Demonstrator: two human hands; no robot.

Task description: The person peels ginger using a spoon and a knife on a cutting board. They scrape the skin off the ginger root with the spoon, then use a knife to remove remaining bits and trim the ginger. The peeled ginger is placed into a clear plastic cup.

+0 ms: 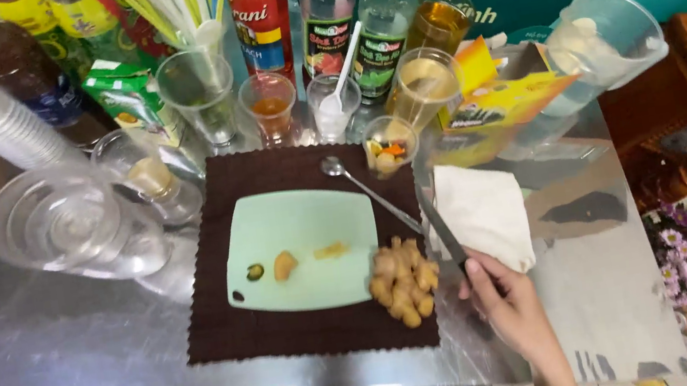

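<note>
Evidently the right hand (506, 300) was closed round a knife (443, 228) handle, blade aimed at 11 o'clock; ginger root (403, 280) lay just beside it, at 9 o'clock. A slip could have nicked the folded cloth (485, 213). Left hand unseen.

Head camera looks steeply down, fairly near, over the steel table (50, 333).

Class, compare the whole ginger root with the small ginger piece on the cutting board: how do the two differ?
The ginger root is a large, knobbly, branching clump; the ginger piece is a small, smooth-edged single lump. The ginger root lies on the brown mat, overlapping the corner of the green cutting board, while the ginger piece lies fully on that board. The root is nearer the right hand, which holds a knife. Both are yellowish tan.
</note>
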